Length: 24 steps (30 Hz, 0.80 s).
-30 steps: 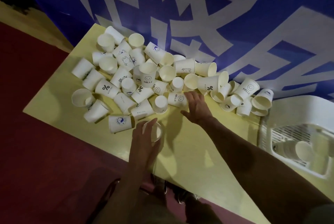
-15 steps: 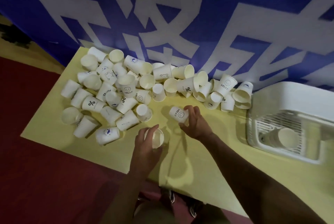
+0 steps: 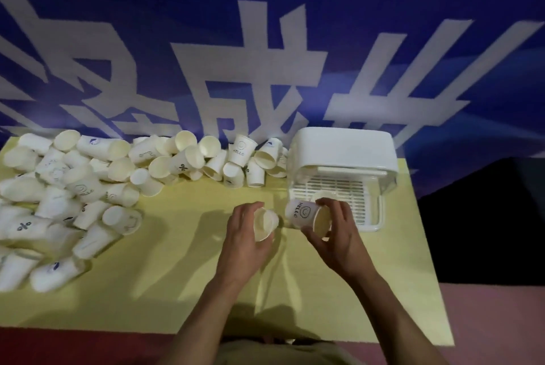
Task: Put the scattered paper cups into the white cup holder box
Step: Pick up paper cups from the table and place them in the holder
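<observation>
A: What's around the hands?
B: A heap of paper cups (image 3: 88, 188) covers the left of the yellow surface (image 3: 177, 276); the white cup holder box (image 3: 343, 155) stands right, a blue banner (image 3: 265, 40) behind.
A: And the fingers?
B: The left hand (image 3: 244, 244) curls round a plain cup (image 3: 265, 223); the right hand (image 3: 336, 235) grips a "HELLO" cup (image 3: 303, 213) just before the box. Half a second ago both were nearer the heap.
</observation>
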Tool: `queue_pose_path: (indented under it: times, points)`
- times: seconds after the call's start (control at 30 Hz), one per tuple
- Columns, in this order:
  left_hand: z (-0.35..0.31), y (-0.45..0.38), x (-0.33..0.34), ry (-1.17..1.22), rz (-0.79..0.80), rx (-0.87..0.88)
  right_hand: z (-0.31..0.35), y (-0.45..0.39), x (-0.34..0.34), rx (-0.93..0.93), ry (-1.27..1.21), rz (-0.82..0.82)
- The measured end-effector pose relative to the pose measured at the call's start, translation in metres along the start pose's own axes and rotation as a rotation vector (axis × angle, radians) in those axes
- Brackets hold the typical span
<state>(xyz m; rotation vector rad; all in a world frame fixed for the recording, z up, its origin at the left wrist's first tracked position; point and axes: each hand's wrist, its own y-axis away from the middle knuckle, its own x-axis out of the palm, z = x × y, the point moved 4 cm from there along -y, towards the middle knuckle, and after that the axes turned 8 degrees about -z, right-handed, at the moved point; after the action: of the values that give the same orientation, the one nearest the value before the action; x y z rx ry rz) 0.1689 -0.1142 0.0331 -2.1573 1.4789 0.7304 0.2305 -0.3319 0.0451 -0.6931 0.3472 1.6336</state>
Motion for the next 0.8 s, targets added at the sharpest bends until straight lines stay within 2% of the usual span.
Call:
queue_pose_path:
  times: [0.3,0.8]
  points:
    - [-0.096,-0.021,0.081,0.027,-0.002,0.193,-0.077,0.01,-0.088,0.081,-0.03,-0.068]
    - [-0.088,-0.036,0.136,-0.215,0.075,0.162,-0.107,-0.008,-0.112,0.091,-0.07,-0.021]
